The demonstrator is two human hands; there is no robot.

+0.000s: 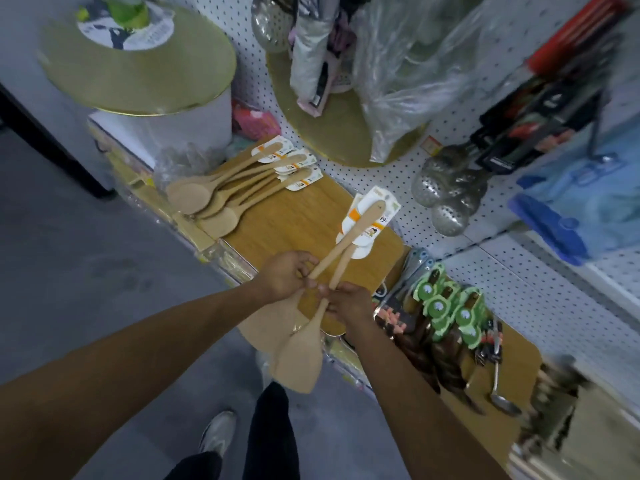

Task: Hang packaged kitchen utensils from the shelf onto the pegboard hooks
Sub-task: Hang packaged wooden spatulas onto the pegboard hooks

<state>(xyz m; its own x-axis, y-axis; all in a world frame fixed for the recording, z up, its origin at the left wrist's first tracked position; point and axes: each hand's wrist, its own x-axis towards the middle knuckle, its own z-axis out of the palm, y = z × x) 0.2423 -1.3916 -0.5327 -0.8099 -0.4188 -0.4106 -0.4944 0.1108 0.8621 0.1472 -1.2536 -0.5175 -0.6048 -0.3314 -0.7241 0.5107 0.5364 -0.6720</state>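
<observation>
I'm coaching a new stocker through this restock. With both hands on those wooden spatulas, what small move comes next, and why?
Probably lift the wooden spatulas toward the pegboard, card ends first. The left hand and right hand both grip the handles, the white header cards already point at the board, and nothing from this pair hangs yet. More wooden spoons wait on the shelf.

A grey floor (104,271) meets a white perforated wall panel (519,292) under dim light.

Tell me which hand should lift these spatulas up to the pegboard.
Right, probably. The right hand grips the wooden spatulas on the side nearer the pegboard; the left hand holds their handles on the aisle side.
</observation>
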